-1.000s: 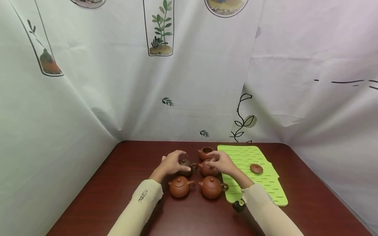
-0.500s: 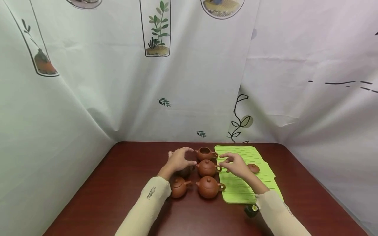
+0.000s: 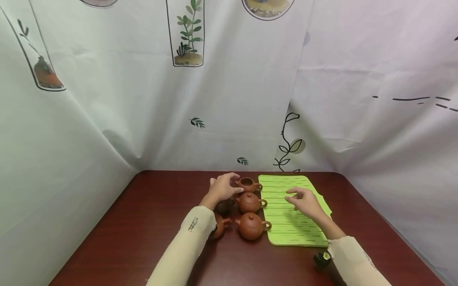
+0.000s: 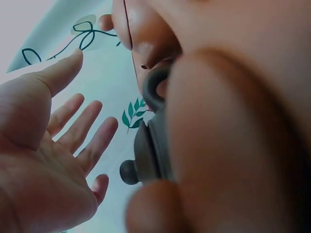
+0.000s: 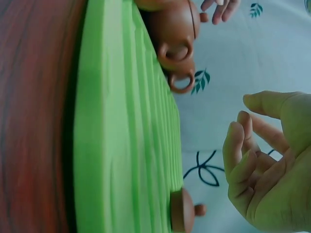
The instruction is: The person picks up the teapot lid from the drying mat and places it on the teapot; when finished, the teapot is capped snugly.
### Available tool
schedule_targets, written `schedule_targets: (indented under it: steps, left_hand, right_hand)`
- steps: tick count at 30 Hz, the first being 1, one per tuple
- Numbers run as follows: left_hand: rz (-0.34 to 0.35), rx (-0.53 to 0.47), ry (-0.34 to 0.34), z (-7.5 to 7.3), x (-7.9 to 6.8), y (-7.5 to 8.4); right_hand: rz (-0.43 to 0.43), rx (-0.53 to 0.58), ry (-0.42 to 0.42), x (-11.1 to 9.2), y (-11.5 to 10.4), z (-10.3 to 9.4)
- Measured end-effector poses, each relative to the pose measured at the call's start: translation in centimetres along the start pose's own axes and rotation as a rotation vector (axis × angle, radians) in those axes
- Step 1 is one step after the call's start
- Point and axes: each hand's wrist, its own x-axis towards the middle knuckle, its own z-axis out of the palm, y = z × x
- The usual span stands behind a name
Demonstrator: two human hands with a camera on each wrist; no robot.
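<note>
My left hand (image 3: 222, 187) hovers with thumb and fingers apart beside the spout of a lidless reddish-brown teapot (image 3: 250, 188); contact cannot be made out. In the left wrist view, nothing lies within that hand, and a dark lidded teapot (image 4: 149, 150) stands beyond it. Over the green mat is my right hand (image 3: 305, 203), its fingers loosely bent and holding nothing. It hides the round brown lid in the head view. The right wrist view shows that lid (image 5: 181, 211) lying knob up on the mat, apart from the hand.
Two lidded reddish-brown teapots, a middle teapot (image 3: 249, 202) and a near teapot (image 3: 250, 226), line up left of the green ridged mat (image 3: 286, 237). Another teapot (image 3: 219, 226) is partly behind the left sleeve. A white printed curtain (image 3: 222, 131) borders the dark red table (image 3: 157, 198).
My left hand has moved right and away, from the dark teapot toward the lidless one. My right hand has left the middle teapot and shifted right, over the mat and lid.
</note>
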Motion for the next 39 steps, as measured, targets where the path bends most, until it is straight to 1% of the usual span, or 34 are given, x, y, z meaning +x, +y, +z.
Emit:
schedule_targets:
  steps: [5,12,17,21,27,31,35,39]
  left_hand:
    - [-0.021,-0.002,-0.025,-0.3,0.5,0.4]
    - [-0.043,0.019,-0.081,-0.2,1.8,1.3]
    - [-0.095,0.024,-0.085,-0.2,2.7,1.6]
    - [-0.115,0.017,-0.097,-0.1,3.2,1.4]
    - [-0.117,-0.028,-0.125,0.0,4.1,0.8]
    - [-0.11,-0.053,-0.163,0.3,4.6,0.1]
    - [-0.096,-0.038,-0.196,0.8,5.3,-0.7]
    - [-0.106,-0.054,-0.185,1.2,5.9,-1.0]
  right_hand:
    - [0.037,-0.026,0.009,-0.4,1.0,-1.1]
    - [0.083,-0.025,0.019,-0.8,2.4,-3.1]
    - [0.112,-0.033,0.036,-0.9,3.1,-3.7]
    - [0.134,-0.038,0.04,-1.0,3.6,-3.9]
    - [0.147,-0.056,0.043,-0.5,4.6,-4.2]
    - [0.188,-0.038,0.043,-0.1,5.4,-4.5]
    - [0.216,-0.004,0.033,0.1,6.0,-4.8]
    - [0.225,0.015,0.021,0.5,6.5,-4.9]
